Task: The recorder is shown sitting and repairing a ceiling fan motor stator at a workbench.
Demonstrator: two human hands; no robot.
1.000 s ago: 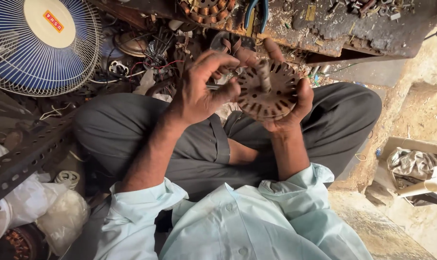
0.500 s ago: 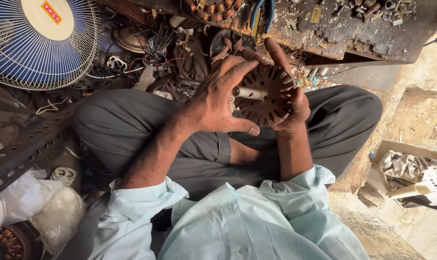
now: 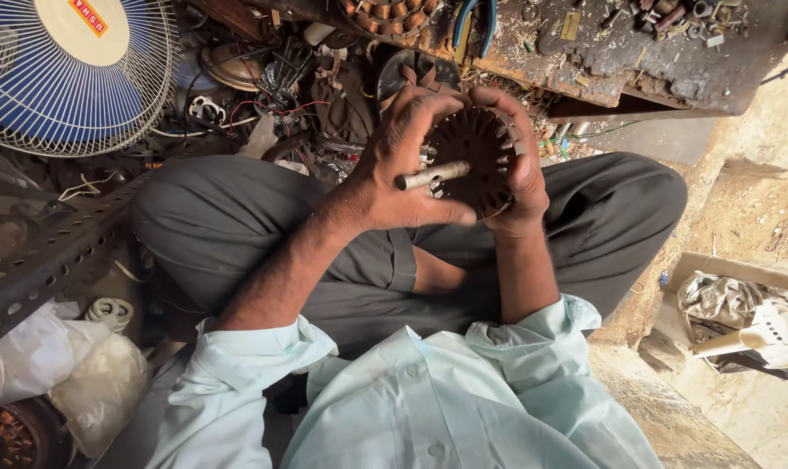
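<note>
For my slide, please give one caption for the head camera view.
Seated person's left hand and right hand hold a dark slotted motor core.

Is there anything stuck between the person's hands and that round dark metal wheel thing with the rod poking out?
No, nothing visible does. The right hand cups the round slotted metal core directly from the side, and the left hand lies bare across its face, with the metal shaft poking out beside the palm.

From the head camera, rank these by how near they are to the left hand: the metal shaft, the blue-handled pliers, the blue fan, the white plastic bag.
1. metal shaft: touching the left hand, between its fingers.
2. blue-handled pliers: above the hand, on the bench.
3. blue fan: far upper left.
4. white plastic bag: lower left corner, farthest.
</note>
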